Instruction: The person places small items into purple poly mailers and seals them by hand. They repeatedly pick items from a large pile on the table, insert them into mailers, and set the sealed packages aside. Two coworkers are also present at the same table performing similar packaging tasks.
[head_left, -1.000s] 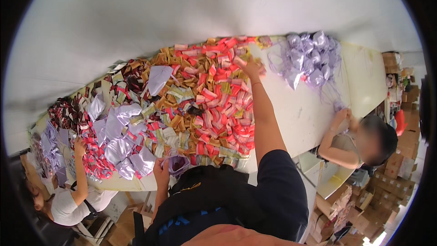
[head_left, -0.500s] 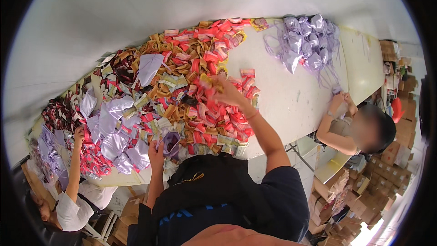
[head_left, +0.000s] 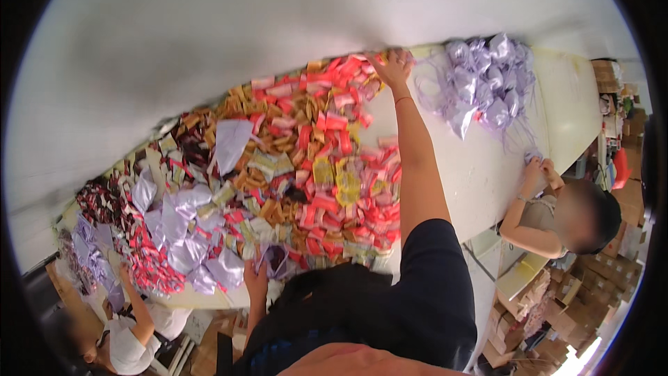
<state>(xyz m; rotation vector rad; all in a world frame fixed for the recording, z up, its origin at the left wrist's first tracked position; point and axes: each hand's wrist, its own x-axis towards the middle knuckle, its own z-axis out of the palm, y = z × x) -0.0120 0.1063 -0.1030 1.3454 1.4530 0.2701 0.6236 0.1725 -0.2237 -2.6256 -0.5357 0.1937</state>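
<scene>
My right arm stretches to the back edge of the table, where my right hand (head_left: 394, 64) spreads its fingers over pink and yellow packets. My left hand (head_left: 255, 270), low at the front edge, grips an open lavender satin pouch (head_left: 277, 260). A dense heap of small packets, pink (head_left: 323, 198), brown (head_left: 247, 177) and dark red (head_left: 97, 198), covers much of the table. Some yellow packets (head_left: 348, 184) lie on the pink ones. Flat lavender pouches (head_left: 177, 226) lie among them on the left, and a bunch of filled ones (head_left: 487, 80) sits at the back right.
A person (head_left: 577, 219) at the right works on a lavender pouch with both hands. Another person (head_left: 125, 345) is at the left end. The white table (head_left: 466, 181) meets a wall (head_left: 209, 28). Cardboard boxes (head_left: 584, 292) are stacked at the right and below.
My right hand went from the back into the middle heap and is now at the back edge again. Yellow packets have appeared on the middle pink heap. My left hand stays on the pouch.
</scene>
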